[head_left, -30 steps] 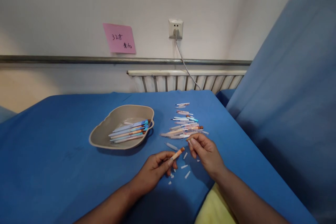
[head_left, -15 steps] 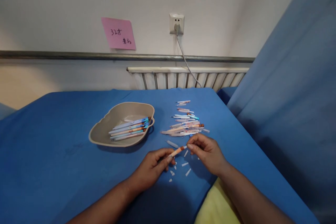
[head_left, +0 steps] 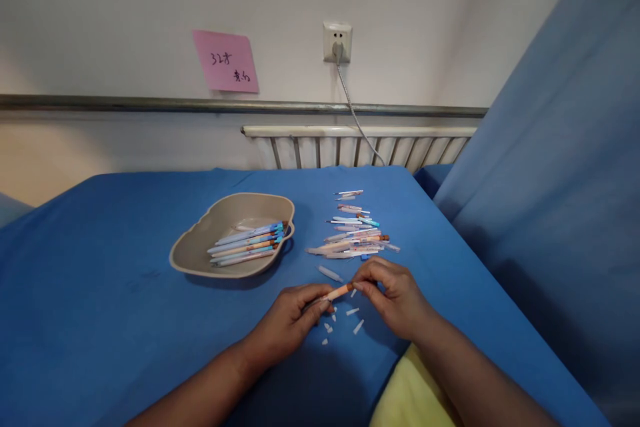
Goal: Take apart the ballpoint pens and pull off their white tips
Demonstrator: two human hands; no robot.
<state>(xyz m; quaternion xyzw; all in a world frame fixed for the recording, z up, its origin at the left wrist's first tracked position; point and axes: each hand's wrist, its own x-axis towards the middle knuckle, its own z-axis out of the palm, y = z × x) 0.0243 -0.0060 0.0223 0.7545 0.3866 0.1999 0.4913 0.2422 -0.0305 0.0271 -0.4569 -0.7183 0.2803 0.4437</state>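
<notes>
A peach pen barrel with a brown end (head_left: 339, 292) is held between my two hands over the blue-covered table. My left hand (head_left: 290, 315) is closed around its lower part. The thumb and fingertips of my right hand (head_left: 395, 293) pinch the brown end; the very tip is hidden behind them. Small white plastic pieces (head_left: 359, 327) lie scattered just below the pen. A pale translucent pen barrel (head_left: 330, 273) rests close behind it. Farther back is a spread of loose pen parts (head_left: 350, 245), with thin refills and barrels mixed together.
To the left stands a beige tray (head_left: 193, 240) holding several pens (head_left: 247, 245). Along the back run a white railing (head_left: 300, 131) and a plugged-in cable (head_left: 353, 110). A blue curtain (head_left: 560, 147) hangs at the right, and yellow cloth (head_left: 413, 393) shows at the front edge.
My right fingers have moved slightly left, onto the brown end. The white tip that stuck out of it before no longer shows. My left hand has barely moved.
</notes>
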